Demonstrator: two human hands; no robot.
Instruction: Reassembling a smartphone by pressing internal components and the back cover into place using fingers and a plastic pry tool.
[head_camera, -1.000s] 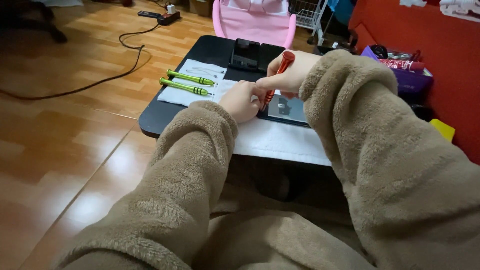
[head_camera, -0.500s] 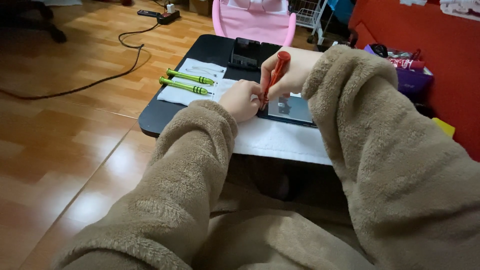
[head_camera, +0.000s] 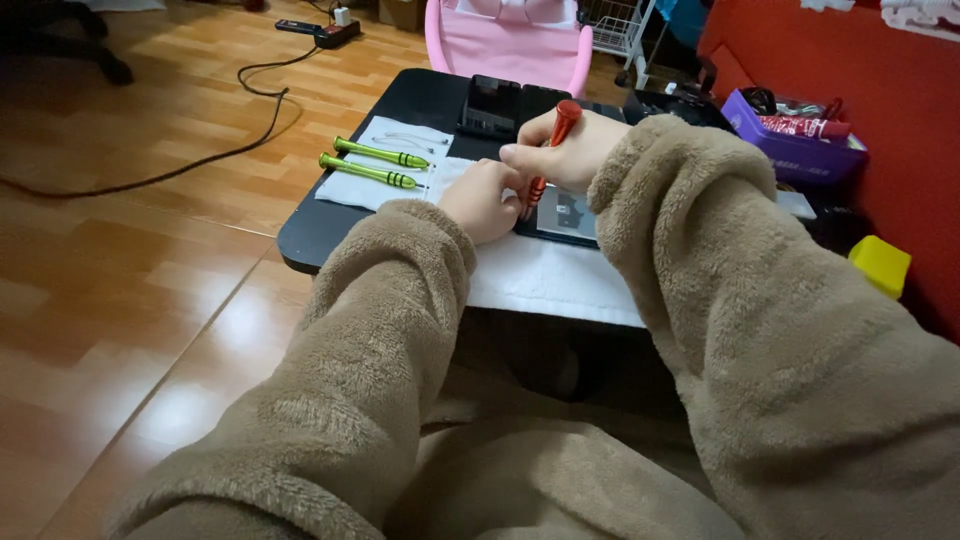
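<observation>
Right hand (head_camera: 565, 150): fingers closed around a red screwdriver (head_camera: 552, 150), held nearly upright with its cap above the knuckles and its tip down on a small opened device (head_camera: 565, 212). Left hand (head_camera: 483, 198): curled, fingertips resting on the left edge of the same device, just beside the screwdriver shaft; whether it pinches anything cannot be told. The device lies on a white sheet (head_camera: 560, 280) near the front edge of the black bench (head_camera: 320, 230).

Compared with half a second ago, the screwdriver stands slightly more upright and the right hand sits a little higher; the left hand has kept its place.

To the left, two green screwdrivers (head_camera: 375, 163) lie side by side on a white cloth (head_camera: 345, 185), with thin metal tweezers (head_camera: 410, 138) beyond them. Two dark phones (head_camera: 492, 103) rest at the rear of the bench. At far right, a purple tray (head_camera: 800, 150) holds a red tube (head_camera: 805, 127); a yellow block (head_camera: 880, 265) sits nearer. A pink chair (head_camera: 510, 40) stands behind the bench.
</observation>
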